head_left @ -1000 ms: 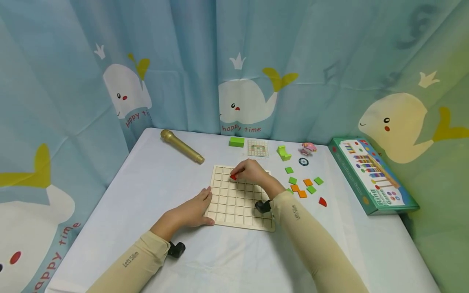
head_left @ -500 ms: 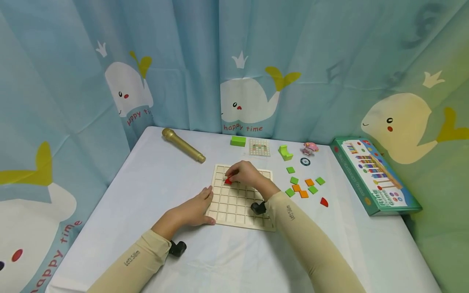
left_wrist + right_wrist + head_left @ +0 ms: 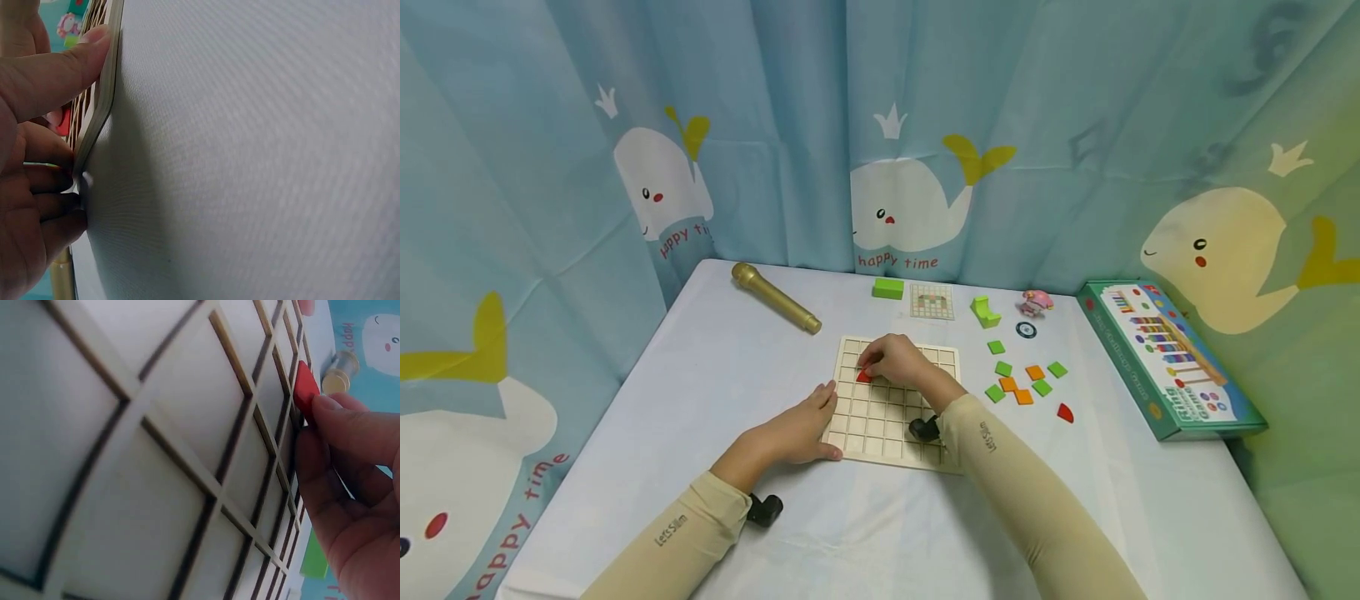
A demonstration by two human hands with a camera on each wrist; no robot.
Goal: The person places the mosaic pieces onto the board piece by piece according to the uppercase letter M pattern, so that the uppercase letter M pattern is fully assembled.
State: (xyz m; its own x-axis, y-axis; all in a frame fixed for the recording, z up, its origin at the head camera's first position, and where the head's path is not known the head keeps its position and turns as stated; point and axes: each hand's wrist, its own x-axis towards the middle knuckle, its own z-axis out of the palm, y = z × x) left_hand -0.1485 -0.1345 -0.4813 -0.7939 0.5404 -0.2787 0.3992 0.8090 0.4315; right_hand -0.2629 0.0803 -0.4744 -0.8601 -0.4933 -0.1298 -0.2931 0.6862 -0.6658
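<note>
A pale wooden board (image 3: pixel 868 426) with a raised grid lies on the white table. My left hand (image 3: pixel 793 429) rests at its left side, thumb on the near left corner and fingers against the left edge; the thumb (image 3: pixel 84 62) shows straight along the rim in the left wrist view. Over the board's upper left part, my right hand (image 3: pixel 898 361) pinches a red fan-shaped tile (image 3: pixel 305 390) between thumb and fingers. The tile is tilted at the grid; whether it touches the bottom of a square, I cannot tell. Right of the board lies another red fan-shaped tile (image 3: pixel 1065 412).
Several green square tiles (image 3: pixel 1041 387) and orange tiles (image 3: pixel 1024 397) lie right of the board. Behind stand a green block (image 3: pixel 888 288), a pattern card (image 3: pixel 932 302), a green curved block (image 3: pixel 984 312) and a pink figurine (image 3: pixel 1036 302). A gold microphone (image 3: pixel 775 297) lies left, a game box (image 3: pixel 1172 358) right.
My right hand has moved slightly left and toward me over the board, carrying the red tile. The left hand has stayed at the board's edge.
</note>
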